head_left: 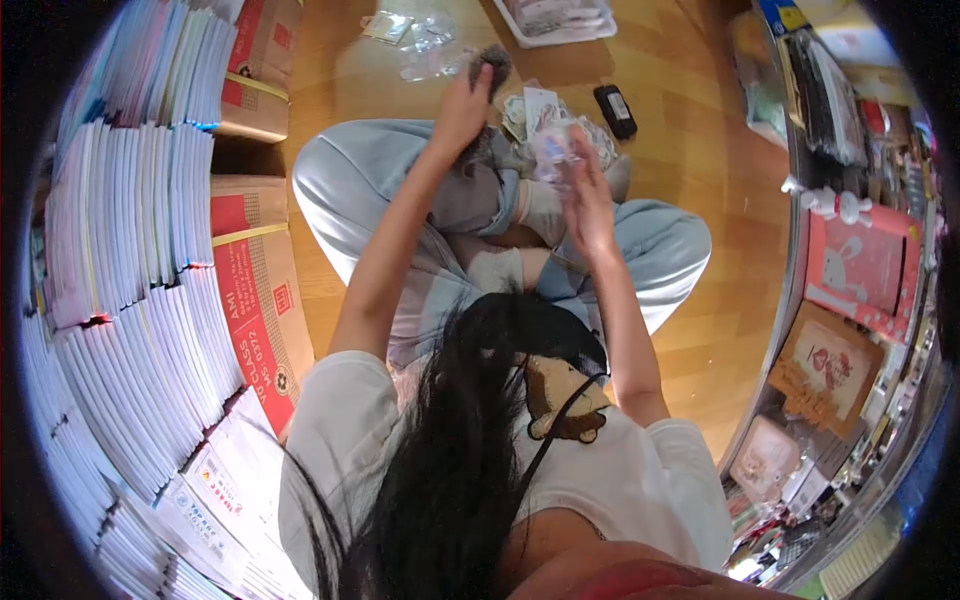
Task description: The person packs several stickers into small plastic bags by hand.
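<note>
My left hand (463, 112) is closed around a dark grey fuzzy bundle (490, 68), which sticks out past the fingers. More dark stringy material (484, 158) hangs below that hand, over the trouser leg. In my right hand (590, 195), a crinkled clear plastic packet (553, 155) rests against fairly straight fingers; its contents are blurred. Beyond and partly behind the packet lies a heap of small packaged items (598, 138) with a white card (541, 104). Just to the right of the heap, a small black device (615, 111) with a screen lies on the wooden floor.
Clear plastic packets (430, 62) are scattered at the far left of the floor, near a white tray (566, 38) of packets. Stacked books (130, 210) and red-and-brown cartons (255, 290) line the left side. A crowded shelf (800, 270) runs along the right.
</note>
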Demonstrator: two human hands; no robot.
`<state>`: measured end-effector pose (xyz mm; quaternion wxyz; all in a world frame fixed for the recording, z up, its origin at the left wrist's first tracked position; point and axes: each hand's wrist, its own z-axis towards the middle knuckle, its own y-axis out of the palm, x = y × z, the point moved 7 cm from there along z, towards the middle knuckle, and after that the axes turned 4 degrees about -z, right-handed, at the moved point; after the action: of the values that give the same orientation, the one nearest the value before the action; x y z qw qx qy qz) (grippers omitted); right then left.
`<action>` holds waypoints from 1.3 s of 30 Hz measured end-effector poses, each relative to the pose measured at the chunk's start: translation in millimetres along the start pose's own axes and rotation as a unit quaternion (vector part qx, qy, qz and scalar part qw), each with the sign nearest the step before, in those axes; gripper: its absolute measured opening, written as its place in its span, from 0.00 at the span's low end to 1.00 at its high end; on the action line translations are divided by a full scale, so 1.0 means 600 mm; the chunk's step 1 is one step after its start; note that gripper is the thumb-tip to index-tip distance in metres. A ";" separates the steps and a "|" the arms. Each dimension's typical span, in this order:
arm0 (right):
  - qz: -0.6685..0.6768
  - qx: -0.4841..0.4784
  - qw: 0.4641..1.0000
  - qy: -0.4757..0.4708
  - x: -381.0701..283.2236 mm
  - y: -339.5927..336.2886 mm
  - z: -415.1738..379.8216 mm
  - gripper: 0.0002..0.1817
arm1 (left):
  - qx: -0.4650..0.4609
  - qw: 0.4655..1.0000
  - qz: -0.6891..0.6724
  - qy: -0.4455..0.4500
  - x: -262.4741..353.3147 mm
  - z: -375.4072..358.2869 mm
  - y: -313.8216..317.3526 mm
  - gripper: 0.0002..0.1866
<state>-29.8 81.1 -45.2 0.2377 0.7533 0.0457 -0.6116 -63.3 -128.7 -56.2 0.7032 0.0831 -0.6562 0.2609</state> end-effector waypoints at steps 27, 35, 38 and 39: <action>-0.582 0.060 0.796 -0.159 0.050 -0.052 0.019 0.29 | 0.000 0.756 0.651 0.071 -0.207 0.253 -0.124 0.21; -0.519 0.081 0.837 -0.151 0.045 -0.065 0.016 0.26 | 0.087 0.880 0.467 -0.015 -0.146 0.245 -0.204 0.20; -0.493 0.104 0.852 -0.145 0.035 -0.070 0.014 0.26 | -0.005 0.980 0.126 -0.153 -0.127 0.209 -0.217 0.20; -0.488 0.097 0.853 -0.155 0.029 -0.067 0.014 0.26 | -0.055 0.983 0.038 -0.172 -0.103 0.172 -0.200 0.19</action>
<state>-47.8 109.3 -75.0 -0.1616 0.5487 0.3110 -0.7590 -97.3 -293.9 -75.9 0.5729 0.0632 -0.7835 0.2324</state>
